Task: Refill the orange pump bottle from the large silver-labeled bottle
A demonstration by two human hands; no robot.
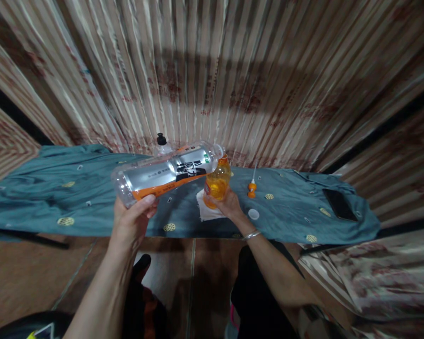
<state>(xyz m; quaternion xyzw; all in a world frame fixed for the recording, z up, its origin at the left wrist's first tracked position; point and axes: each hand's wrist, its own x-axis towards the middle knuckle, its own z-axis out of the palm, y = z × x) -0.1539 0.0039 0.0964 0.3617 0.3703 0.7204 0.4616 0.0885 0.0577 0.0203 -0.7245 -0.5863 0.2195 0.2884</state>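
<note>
My left hand (136, 214) is closed around the base end of a large clear plastic bottle (162, 173) with a silver, black and orange label. The bottle is tipped nearly level, its mouth at the top of a smaller orange bottle (217, 181). My right hand (228, 202) grips that orange bottle low down, and it stands almost upright on a white cloth (205, 212). To the right lie an orange spray head (252, 188) with a thin tube and a round white cap (253, 214). Whether liquid is flowing between the mouths I cannot tell.
A clear bottle with a black top (161, 140) stands behind the large bottle. A dark phone (339, 205) lies at the right of the narrow table with its teal patterned cloth (95, 188). Striped curtains (198, 70) hang close behind.
</note>
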